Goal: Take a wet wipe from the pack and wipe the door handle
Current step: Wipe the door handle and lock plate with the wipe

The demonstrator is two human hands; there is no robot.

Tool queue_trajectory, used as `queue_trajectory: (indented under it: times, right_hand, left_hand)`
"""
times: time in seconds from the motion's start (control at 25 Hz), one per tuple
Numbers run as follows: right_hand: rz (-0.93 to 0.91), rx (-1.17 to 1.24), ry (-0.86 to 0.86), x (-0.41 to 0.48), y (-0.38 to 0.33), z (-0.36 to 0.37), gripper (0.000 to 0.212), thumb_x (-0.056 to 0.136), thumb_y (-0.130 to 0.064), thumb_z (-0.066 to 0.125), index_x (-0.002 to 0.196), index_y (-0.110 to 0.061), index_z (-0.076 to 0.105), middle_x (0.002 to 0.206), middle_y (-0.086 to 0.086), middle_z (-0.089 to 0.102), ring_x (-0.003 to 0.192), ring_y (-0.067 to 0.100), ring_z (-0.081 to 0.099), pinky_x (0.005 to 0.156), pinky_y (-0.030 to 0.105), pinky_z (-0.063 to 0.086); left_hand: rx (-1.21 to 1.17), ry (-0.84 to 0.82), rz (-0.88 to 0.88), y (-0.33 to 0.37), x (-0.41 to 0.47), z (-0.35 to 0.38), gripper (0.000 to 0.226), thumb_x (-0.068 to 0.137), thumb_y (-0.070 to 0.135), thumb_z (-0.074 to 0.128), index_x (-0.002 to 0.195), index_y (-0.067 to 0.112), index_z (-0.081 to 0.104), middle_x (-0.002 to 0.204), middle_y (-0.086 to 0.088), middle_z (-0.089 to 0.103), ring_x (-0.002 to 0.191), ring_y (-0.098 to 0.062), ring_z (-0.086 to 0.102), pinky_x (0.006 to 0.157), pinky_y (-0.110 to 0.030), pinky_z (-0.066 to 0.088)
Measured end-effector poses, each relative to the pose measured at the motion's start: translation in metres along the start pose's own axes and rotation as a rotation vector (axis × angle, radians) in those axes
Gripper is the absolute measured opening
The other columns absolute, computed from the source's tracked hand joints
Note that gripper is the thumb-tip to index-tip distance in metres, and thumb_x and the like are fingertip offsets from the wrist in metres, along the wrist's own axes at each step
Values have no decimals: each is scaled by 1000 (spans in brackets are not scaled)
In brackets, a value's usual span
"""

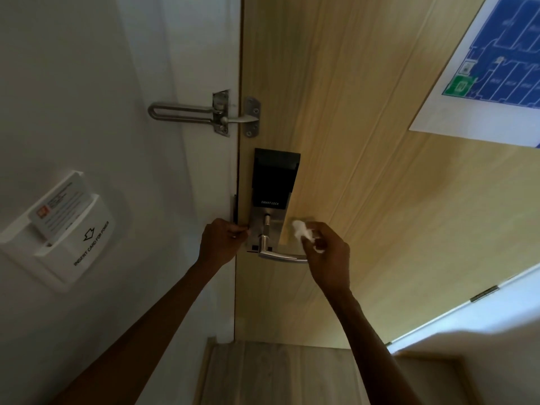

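A silver lever door handle (277,255) sticks out from a black and silver smart lock (270,200) on the light wooden door (365,171). My right hand (328,252) is closed on a crumpled white wet wipe (302,230) at the handle's right end. My left hand (220,244) is curled with its fingers at the door's edge, just left of the lock plate. No wipe pack is in view.
A metal swing-bar door guard (204,112) spans the frame and door above the lock. A white key-card holder (58,226) with a card in it hangs on the left wall. A blue floor plan (491,62) is fixed to the door's upper right. Wooden flooring lies below.
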State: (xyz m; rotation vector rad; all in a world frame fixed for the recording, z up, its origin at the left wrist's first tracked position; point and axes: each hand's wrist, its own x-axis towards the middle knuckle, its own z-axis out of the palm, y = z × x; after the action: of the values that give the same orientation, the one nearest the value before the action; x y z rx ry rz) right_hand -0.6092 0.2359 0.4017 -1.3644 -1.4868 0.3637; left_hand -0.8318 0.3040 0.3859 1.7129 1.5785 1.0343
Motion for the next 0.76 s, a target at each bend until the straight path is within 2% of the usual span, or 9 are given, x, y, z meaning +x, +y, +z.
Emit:
queue_trajectory:
  times: [0.12, 0.28, 0.36, 0.44, 0.52, 0.6, 0.68, 0.76]
  right_hand:
    - [-4, -67, -209, 17, 10, 14, 15, 82, -10, 73, 96, -15, 72, 98, -5, 71, 85, 9, 67, 68, 23, 54]
    - [63, -209, -467, 33, 23, 31, 22, 79, -7, 75, 100, -5, 74, 108, 10, 67, 95, 20, 64, 73, 6, 41]
    - [140, -158, -631, 47, 23, 32, 23, 79, -3, 74, 102, -1, 73, 108, 15, 68, 96, 22, 65, 75, 12, 46]
    - [299, -44, -755, 56, 20, 30, 25, 80, 1, 71, 104, 1, 72, 107, 17, 71, 95, 21, 66, 78, 17, 50]
    - [434, -11, -798, 61, 22, 27, 30, 80, 3, 69, 110, -3, 71, 112, 15, 70, 101, 22, 65, 86, 23, 52]
    - [472, -40, -846, 65, 28, 18, 33, 82, 1, 65, 114, -9, 70, 115, 10, 69, 105, 20, 64, 90, 28, 51]
    - [505, -3, -896, 66, 38, 2, 31, 85, -3, 64, 113, -15, 70, 113, 6, 70, 102, 16, 64, 86, 26, 52]
    - [594, 134, -874, 61, 49, -18, 26, 88, -7, 63, 108, -21, 71, 109, 1, 71, 99, 13, 66, 79, 25, 54]
  left_hand:
    - [9, -9, 27, -2, 1, -1, 17, 80, 16, 73, 94, 8, 75, 93, -13, 76, 83, -18, 69, 76, -24, 52]
    - [33, -22, 34, -4, 2, -1, 16, 80, 14, 73, 95, 8, 75, 92, -14, 76, 83, -22, 71, 72, -21, 49]
    - [53, -27, 55, -4, 3, -1, 16, 80, 15, 73, 95, 8, 75, 92, -13, 76, 84, -22, 71, 74, -22, 49]
    - [71, -26, 66, -3, 3, -1, 16, 81, 17, 72, 95, 9, 75, 92, -12, 76, 86, -21, 70, 77, -23, 49]
    - [75, -22, 67, -5, 3, -1, 17, 82, 18, 72, 96, 10, 75, 92, -11, 76, 86, -21, 70, 77, -23, 49]
    - [76, -21, 69, -6, 3, 0, 17, 82, 18, 71, 97, 10, 74, 92, -11, 76, 87, -22, 70, 76, -22, 48]
    - [86, -14, 84, -6, 2, 1, 18, 83, 18, 71, 98, 9, 74, 93, -12, 76, 87, -23, 71, 77, -23, 48]
    - [94, -5, 115, -6, 0, 1, 18, 82, 17, 71, 99, 9, 74, 92, -12, 76, 85, -23, 72, 76, -22, 48]
